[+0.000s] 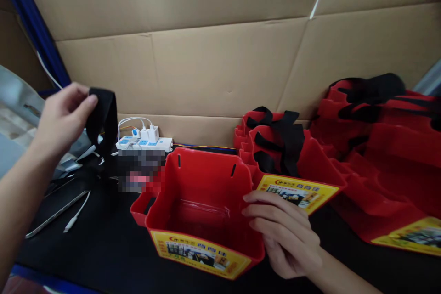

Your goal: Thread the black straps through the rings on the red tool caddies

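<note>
So the left hand is up in the air pinching a black strap between thumb and fingers, and the strap just hangs down in a loop below the pinch. The right hand is down low with its fingers curled against the right wall of an open red basket, gripping that side. The basket has a yellow label on its front and two slots in the back wall.

All of this sits on a black tabletop. Just past the right hand's fingertips there's a stack of the same red baskets with black straps already on, and further right of that a bigger pile of them. Under the strap, beyond the left hand, there's a white power strip with chargers plugged in, plus a white cable lying loose. Behind everything is a wall of brown cardboard, with a blue post at the far left.
</note>
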Available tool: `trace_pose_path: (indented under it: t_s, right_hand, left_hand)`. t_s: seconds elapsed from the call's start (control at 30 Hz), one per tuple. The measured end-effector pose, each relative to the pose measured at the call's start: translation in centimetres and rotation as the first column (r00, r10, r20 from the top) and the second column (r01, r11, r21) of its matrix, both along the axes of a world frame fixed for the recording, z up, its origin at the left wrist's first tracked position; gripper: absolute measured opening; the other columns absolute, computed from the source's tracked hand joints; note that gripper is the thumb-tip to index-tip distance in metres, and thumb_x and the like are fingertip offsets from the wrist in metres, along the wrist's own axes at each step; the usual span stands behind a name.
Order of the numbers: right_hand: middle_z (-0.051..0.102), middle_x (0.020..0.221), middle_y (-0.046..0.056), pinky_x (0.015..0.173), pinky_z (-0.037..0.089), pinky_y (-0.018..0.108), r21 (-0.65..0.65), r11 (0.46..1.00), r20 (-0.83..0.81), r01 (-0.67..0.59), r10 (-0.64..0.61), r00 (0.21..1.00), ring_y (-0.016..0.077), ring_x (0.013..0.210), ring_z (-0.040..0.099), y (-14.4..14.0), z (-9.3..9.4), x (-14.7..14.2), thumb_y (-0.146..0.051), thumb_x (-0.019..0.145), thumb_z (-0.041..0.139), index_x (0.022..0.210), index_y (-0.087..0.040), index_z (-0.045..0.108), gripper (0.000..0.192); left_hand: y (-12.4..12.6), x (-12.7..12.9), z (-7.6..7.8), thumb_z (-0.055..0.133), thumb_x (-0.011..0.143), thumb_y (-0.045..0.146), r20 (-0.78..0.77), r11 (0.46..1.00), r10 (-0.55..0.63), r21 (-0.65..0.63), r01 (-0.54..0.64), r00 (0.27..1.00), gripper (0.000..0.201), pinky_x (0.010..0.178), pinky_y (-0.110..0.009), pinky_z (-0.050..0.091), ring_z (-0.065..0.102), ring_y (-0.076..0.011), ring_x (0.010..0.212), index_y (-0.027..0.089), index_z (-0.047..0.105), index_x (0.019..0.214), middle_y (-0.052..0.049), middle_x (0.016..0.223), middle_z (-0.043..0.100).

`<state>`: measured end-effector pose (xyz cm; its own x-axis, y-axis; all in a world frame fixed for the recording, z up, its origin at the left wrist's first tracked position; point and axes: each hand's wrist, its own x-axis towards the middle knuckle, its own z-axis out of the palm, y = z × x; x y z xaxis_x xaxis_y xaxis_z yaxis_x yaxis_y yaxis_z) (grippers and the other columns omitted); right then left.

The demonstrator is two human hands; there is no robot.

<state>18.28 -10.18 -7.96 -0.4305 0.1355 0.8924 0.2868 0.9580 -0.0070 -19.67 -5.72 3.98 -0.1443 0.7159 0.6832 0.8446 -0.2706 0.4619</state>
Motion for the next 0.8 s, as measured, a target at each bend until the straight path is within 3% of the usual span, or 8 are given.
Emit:
trace_pose_path:
  t_s: [0.17,0.27,0.37,0.47,0.53,0.6,0.7,0.8]
  right_hand:
    - [0.065,0.076,0.010,0.067,0.055,0.034,-0.056,0.998,-0.021,-0.034,0.033,0.999,0.0230,0.089,0.062,-0.6,0.4,0.1,-0.003,0.064,0.044,0.081,-0.012,0.058,0.023]
    - [0.064,0.080,0.006,0.069,0.054,0.030,-0.264,0.965,-0.074,-0.016,-0.003,0.997,0.0174,0.082,0.062,-0.2,2.6,0.0,-0.004,0.072,0.045,0.084,-0.016,0.057,0.021]
    - [0.061,0.101,0.008,0.073,0.052,0.028,-0.428,0.892,-0.088,0.143,-0.199,0.976,0.0168,0.093,0.059,1.8,5.5,-0.6,-0.012,0.079,0.052,0.099,-0.020,0.056,0.021]
    - [0.045,0.130,0.012,0.093,0.044,0.038,-0.476,0.838,-0.021,0.267,-0.315,0.949,0.0230,0.116,0.047,4.8,8.0,-1.6,-0.029,0.077,0.061,0.126,-0.020,0.041,0.054]
    - [0.051,0.124,0.012,0.095,0.040,0.039,-0.519,0.823,0.027,0.231,-0.254,0.967,0.0225,0.112,0.049,6.6,9.1,-2.3,-0.033,0.078,0.060,0.126,-0.018,0.042,0.053]
    - [0.063,0.093,0.007,0.080,0.046,0.031,-0.602,0.779,0.099,0.172,-0.141,0.985,0.0170,0.086,0.059,7.6,9.9,-2.7,-0.034,0.084,0.052,0.107,-0.016,0.054,0.030]
    - [0.049,0.055,-0.003,0.051,0.038,0.021,-0.690,0.707,0.101,0.153,-0.114,0.988,0.0077,0.050,0.045,8.1,10.5,-2.6,-0.034,0.086,0.049,0.074,-0.014,0.057,0.024]
    - [0.044,0.053,-0.005,0.046,0.033,0.020,-0.704,0.705,-0.115,0.080,-0.225,0.968,0.0045,0.044,0.037,8.6,10.6,-1.6,-0.031,0.083,0.054,0.069,-0.014,0.054,0.022]
  left_hand:
    - [2.6,6.8,5.0,0.049,0.081,0.040,0.029,0.889,-0.413,0.231,0.396,0.910,0.030,0.070,-0.024,0.039,0.062,-0.0137,0.084,0.010,0.049,0.086,0.001,0.082,0.062]
    - [3.4,11.5,5.5,0.031,0.087,0.030,0.075,0.811,-0.583,-0.011,0.585,0.809,0.032,0.066,-0.023,0.037,0.062,-0.0095,0.071,0.005,0.046,0.102,0.003,0.077,0.058]
    - [4.1,15.2,3.9,0.048,0.083,0.027,0.151,0.612,-0.704,-0.367,0.700,0.694,0.018,0.046,-0.014,0.032,0.043,-0.0012,0.039,0.013,0.051,0.094,0.008,0.053,0.045]
    - [4.9,17.5,2.0,0.049,0.085,0.025,0.138,0.433,-0.816,-0.495,0.753,0.561,0.011,0.041,-0.016,0.027,0.034,-0.0024,0.041,0.014,0.053,0.083,0.006,0.053,0.041]
    - [5.3,18.1,1.4,0.048,0.086,0.025,0.117,0.411,-0.854,-0.447,0.794,0.508,0.013,0.047,-0.017,0.031,0.039,-0.0044,0.049,0.014,0.053,0.081,0.004,0.059,0.046]
    - [5.4,17.9,1.3,0.050,0.085,0.026,0.113,0.443,-0.846,-0.397,0.804,0.522,0.014,0.051,-0.017,0.032,0.043,-0.0057,0.055,0.013,0.054,0.080,0.003,0.062,0.050]
    - [5.7,15.8,1.3,0.057,0.081,0.032,0.220,0.467,-0.769,-0.449,0.762,0.601,0.019,0.044,-0.017,0.026,0.037,-0.0044,0.046,0.014,0.054,0.077,0.005,0.053,0.046]
    - [6.4,11.9,0.6,0.061,0.077,0.034,0.412,0.275,-0.689,-0.613,0.741,0.596,0.022,0.037,-0.018,0.020,0.033,-0.0034,0.036,0.015,0.052,0.070,0.005,0.047,0.046]
